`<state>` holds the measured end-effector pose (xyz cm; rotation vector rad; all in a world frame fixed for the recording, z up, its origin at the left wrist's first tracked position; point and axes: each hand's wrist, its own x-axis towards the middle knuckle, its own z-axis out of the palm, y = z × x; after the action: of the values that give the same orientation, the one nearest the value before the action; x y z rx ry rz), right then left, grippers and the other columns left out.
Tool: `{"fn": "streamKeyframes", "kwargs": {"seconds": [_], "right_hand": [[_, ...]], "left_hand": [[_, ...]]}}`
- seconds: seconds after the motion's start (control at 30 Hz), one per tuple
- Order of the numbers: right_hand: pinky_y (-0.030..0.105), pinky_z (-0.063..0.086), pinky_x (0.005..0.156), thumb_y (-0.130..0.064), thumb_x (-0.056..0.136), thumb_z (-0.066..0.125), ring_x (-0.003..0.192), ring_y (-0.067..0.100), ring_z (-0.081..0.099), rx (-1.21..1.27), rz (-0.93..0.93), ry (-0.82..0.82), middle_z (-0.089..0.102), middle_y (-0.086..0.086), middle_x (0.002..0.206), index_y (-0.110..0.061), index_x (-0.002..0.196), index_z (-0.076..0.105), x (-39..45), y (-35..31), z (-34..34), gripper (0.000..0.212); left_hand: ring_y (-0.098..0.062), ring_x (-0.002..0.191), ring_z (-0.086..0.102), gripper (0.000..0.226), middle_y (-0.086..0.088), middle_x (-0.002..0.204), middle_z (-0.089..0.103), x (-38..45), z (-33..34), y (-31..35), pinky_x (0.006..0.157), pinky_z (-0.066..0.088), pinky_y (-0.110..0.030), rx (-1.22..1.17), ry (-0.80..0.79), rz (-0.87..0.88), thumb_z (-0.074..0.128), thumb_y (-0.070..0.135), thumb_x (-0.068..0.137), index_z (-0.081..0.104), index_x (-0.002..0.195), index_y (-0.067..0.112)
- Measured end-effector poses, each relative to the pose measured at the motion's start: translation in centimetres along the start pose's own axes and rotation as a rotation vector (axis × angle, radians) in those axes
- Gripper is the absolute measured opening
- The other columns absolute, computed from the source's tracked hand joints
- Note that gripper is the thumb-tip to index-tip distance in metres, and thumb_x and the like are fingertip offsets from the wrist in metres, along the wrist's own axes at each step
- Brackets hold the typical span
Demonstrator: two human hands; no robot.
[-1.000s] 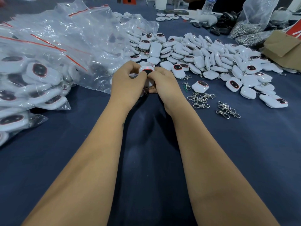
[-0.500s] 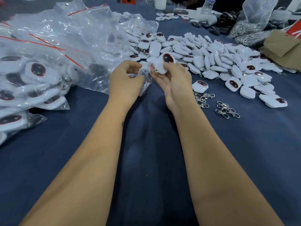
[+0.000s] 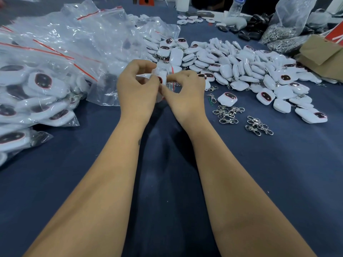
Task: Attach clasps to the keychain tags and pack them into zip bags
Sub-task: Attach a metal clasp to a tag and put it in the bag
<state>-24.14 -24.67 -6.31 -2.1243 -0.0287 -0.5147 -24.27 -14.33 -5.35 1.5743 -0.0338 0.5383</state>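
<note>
- Grip state: the left hand (image 3: pixel 137 89) and the right hand (image 3: pixel 183 89) are both closed in a pinch on one small zip bag (image 3: pixel 165 78), held between them just above the table (image 3: pixel 167 182).
- Contents: a white keychain tag (image 3: pixel 161 77) sits inside the bag, directly between the two pinches; its dark face shows partly behind the left thumb. Its clasp cannot be made out here.
- Key relation: the bag's red zip line (image 3: pixel 172 68) lies on the far side of the grip, nearer the right-hand fingers. The seal appears to run across from hand to hand, so neither hand has to reach.
- Judged step: closing the bag. The likely next move is to press along the seal; an uneven pinch could leave it partly open.
- Stock beyond the grip: loose tags (image 3: pixel 241 67) are heaped to the far right of the right hand.
- Spare clasps (image 3: pixel 228 114) lie near the right wrist, on its outer side.
- Finished packed bags (image 3: pixel 37 86) are piled out to the left of the left hand.
</note>
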Motion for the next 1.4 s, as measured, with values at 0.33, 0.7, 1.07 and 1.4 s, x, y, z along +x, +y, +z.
{"fn": "streamKeyframes", "kwargs": {"seconds": [0.33, 0.7, 1.07, 1.4], "right_hand": [[0.034, 0.04, 0.099, -0.014, 0.093, 0.052, 0.115, 0.022, 0.05, -0.119, 0.137, 0.164, 0.056, 0.004, 0.121, -0.017, 0.114, 0.064, 0.4, 0.4, -1.3, 0.025], [0.049, 0.008, 0.117, -0.03, 0.093, 0.044, 0.146, 0.03, 0.016, -0.613, 0.214, -0.099, 0.036, 0.005, 0.153, -0.023, 0.13, 0.058, 0.6, 1.5, -1.2, 0.04], [0.038, 0.025, 0.098, -0.03, 0.094, 0.05, 0.125, 0.026, 0.042, -0.543, 0.116, -0.043, 0.059, -0.001, 0.126, -0.035, 0.125, 0.06, 0.7, 1.5, -1.1, 0.033], [0.036, 0.049, 0.082, -0.02, 0.087, 0.064, 0.096, 0.021, 0.06, -0.205, 0.173, -0.024, 0.066, 0.001, 0.103, -0.021, 0.103, 0.064, 0.6, 1.3, -1.1, 0.016]], "left_hand": [[-0.017, 0.077, 0.055, 0.024, -0.002, 0.085, 0.063, 1.2, -0.9, -0.1, 0.07, 0.047, -0.029, -0.169, 0.369, -0.086, 0.055, 0.0, 0.085, 0.061, 0.08, 0.023], [0.004, 0.066, 0.051, 0.023, 0.009, 0.095, 0.061, -0.4, 0.1, 0.5, 0.065, 0.04, -0.012, 0.126, 0.098, 0.162, 0.054, 0.007, 0.084, 0.057, 0.086, 0.03], [-0.02, 0.069, 0.061, 0.034, 0.012, 0.064, 0.059, -0.4, 1.0, -1.2, 0.068, 0.051, -0.03, 0.471, -0.264, -0.029, 0.046, -0.001, 0.079, 0.069, 0.081, 0.025], [-0.019, 0.065, 0.059, 0.038, 0.007, 0.063, 0.06, 0.0, 0.2, -1.1, 0.058, 0.044, -0.026, 0.48, -0.147, -0.071, 0.045, -0.002, 0.077, 0.073, 0.083, 0.023]]}}
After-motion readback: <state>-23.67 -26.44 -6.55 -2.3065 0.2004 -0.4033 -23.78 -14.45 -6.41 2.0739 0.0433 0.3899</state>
